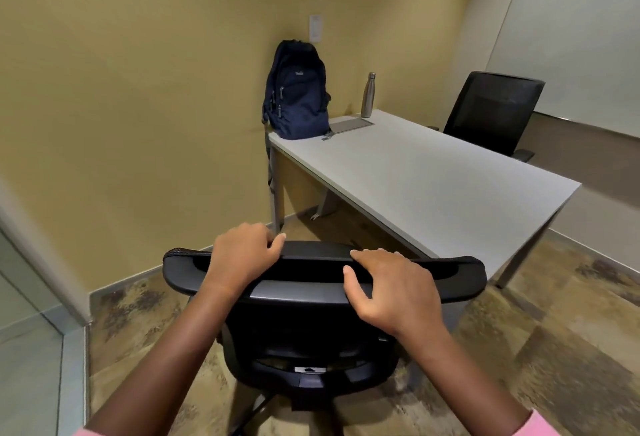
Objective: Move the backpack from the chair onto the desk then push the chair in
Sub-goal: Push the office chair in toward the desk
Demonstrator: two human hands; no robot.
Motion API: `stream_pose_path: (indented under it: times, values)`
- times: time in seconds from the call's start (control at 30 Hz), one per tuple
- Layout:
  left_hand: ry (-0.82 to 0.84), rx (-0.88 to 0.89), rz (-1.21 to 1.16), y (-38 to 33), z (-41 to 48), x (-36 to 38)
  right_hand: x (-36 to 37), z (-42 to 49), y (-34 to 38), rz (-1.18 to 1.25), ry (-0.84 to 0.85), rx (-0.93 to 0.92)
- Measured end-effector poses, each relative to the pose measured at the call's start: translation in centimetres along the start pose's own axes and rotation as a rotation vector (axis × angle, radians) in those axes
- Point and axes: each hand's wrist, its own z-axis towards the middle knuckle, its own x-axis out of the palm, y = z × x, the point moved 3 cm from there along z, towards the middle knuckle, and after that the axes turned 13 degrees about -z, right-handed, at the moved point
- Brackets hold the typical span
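A navy blue backpack stands upright on the far left corner of the grey desk, leaning against the yellow wall. A black office chair is right in front of me, its back toward me, just short of the desk's near edge. My left hand grips the top rail of the chair's back, fingers curled over it. My right hand lies over the same rail further right, thumb on the near side and fingers over the top.
A steel water bottle stands on the desk beside a flat grey pad. A second black chair sits at the desk's far side. A glass partition is at the left. Patterned carpet covers the floor.
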Motion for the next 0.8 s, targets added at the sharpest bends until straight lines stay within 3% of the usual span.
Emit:
stream_pose_path:
  times: [0.17, 0.37, 0.5, 0.8]
  values:
    - [0.074, 0.023, -0.010, 2.2, -0.1, -0.2, 0.8, 1.8, 2.0, -0.008, 0.075, -0.027]
    - [0.012, 0.220, -0.008, 4.4, 1.0, -0.6, 2.4, 4.7, 3.9, -0.059, 0.138, -0.049]
    - [0.093, 0.213, 0.006, 5.7, 3.6, -0.5, 3.5, 6.8, 4.4, -0.074, 0.175, -0.048]
    - [0.060, 0.261, 0.033, 7.5, 9.1, 0.0, 5.5, 11.9, 4.7, -0.057, 0.377, -0.097]
